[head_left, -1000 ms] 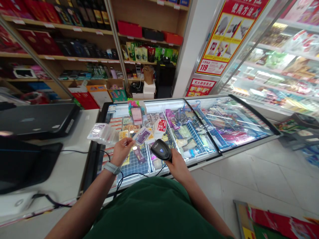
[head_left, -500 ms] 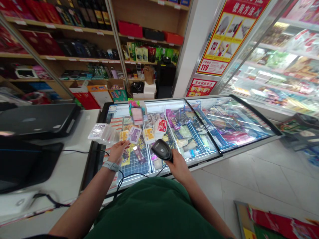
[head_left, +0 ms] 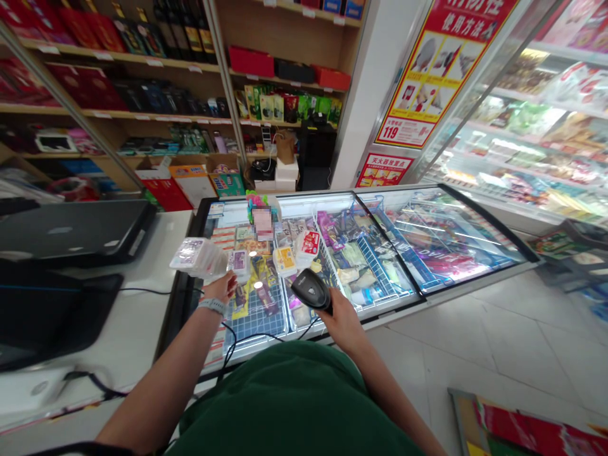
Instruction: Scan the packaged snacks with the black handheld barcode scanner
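Shop shelves (head_left: pixel 175 66) stand behind a glass-topped freezer (head_left: pixel 394 312). On its glass, at the left end, sits a stack of clear packs (head_left: pixel 197 256). The right hand (head_left: pixel 344 320) stays wrapped around a black scanner (head_left: pixel 311 290). The left hand (head_left: pixel 220 290), fingers loosely curled, appears to have released the purple-labelled pack (head_left: pixel 239 261), which now lies beside the stack, so that hand seems free; fingertip contact is unclear.

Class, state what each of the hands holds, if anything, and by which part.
Right hand: the black scanner, by its handle. Left hand: beside the purple-labelled pack; whether it grips it cannot be told.
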`<state>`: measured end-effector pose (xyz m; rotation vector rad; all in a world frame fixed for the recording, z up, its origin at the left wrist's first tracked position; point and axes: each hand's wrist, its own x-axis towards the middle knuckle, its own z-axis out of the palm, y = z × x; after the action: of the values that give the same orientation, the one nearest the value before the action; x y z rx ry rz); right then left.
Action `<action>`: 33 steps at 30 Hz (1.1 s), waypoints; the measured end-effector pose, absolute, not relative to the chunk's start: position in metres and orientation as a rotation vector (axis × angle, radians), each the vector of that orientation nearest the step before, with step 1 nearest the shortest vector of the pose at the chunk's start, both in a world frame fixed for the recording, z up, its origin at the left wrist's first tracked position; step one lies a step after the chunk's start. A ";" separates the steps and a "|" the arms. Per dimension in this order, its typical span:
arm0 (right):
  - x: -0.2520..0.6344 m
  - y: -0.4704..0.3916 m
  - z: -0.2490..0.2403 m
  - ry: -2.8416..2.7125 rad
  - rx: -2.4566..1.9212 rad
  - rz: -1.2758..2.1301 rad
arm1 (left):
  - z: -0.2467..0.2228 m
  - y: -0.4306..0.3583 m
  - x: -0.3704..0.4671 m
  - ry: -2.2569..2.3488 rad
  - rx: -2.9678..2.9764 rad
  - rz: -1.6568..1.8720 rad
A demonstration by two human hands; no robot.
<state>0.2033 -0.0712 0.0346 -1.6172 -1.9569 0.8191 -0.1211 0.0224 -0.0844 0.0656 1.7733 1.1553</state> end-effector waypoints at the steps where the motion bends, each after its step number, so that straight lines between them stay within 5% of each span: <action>1: 0.203 -0.071 0.035 -1.958 -1.618 0.820 | -0.085 0.023 -0.121 1.785 0.059 1.145; 33: 0.237 -0.080 0.025 -1.840 -1.725 0.759 | -0.081 0.038 -0.005 1.664 0.650 0.744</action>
<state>0.2372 -0.0799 0.0253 -1.7251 -1.8396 0.7593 -0.0050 0.0376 -0.0805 0.6505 1.6637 0.7437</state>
